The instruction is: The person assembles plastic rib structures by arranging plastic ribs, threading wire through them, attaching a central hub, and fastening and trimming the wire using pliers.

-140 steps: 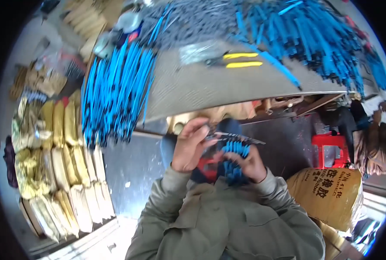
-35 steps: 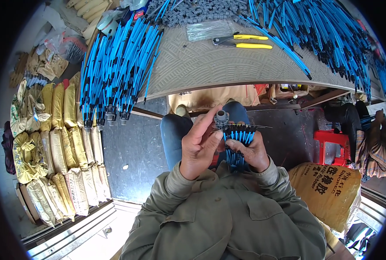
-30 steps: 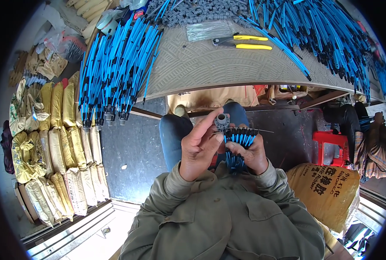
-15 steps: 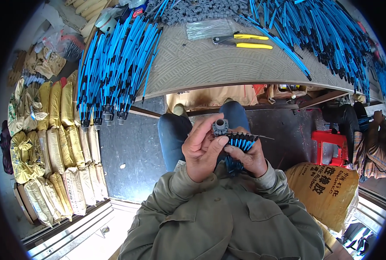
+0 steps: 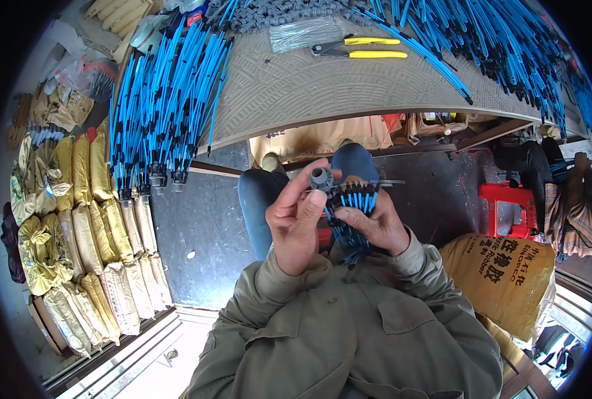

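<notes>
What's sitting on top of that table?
The table bears a yellow-handled tool, thin pale strands, grey fittings and blue pieces with black ends, heaped left and right. Whatever the blue pieces cover can't be seen.

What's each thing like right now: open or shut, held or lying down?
Left hand: pinching the grey pipe piece.
Grey pipe piece: held, round hole facing up.
Right hand: closed around a bunch of blue tubes.
Bunch of blue tubes: held together.
Pliers: lying down, yellow handles apart.
Thin sticks: lying in a bunch.
Left tube pile: lying down, ends past the table edge.
Brown sack: bulging.
</notes>
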Tool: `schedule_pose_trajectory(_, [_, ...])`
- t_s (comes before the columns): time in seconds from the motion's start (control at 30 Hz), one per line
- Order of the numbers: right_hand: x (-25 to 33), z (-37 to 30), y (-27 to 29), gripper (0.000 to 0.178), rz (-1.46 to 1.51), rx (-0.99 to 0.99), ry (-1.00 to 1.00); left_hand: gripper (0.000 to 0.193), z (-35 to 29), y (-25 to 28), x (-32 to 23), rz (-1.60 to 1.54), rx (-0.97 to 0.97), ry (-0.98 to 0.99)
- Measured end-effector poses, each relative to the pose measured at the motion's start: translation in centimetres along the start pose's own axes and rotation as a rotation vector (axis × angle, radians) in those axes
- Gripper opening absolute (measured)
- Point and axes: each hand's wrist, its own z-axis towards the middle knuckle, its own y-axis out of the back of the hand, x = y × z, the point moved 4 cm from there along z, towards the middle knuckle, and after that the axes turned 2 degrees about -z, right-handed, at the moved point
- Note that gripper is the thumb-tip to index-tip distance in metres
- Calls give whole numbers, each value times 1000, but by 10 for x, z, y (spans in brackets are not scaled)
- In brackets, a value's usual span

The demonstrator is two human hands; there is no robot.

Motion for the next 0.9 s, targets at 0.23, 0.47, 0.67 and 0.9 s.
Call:
schedule_pose_trajectory(0.23, [5,14,1,31,206,-17,88,41,-4,4,-3,-12,-14,-1])
schedule_pose_trajectory(0.47, [17,18,-8,32,203,25,151,34,-5,4,-16,253,6,-107])
schedule_pose_trajectory(0.67, [5,14,-5,24,165,-26,73,34,-4,10,-15,200,76,-56])
schedule_pose_trajectory(0.9, [16,10,-4,26,158,103,-80,36,-2,18,-10,-51,215,-7])
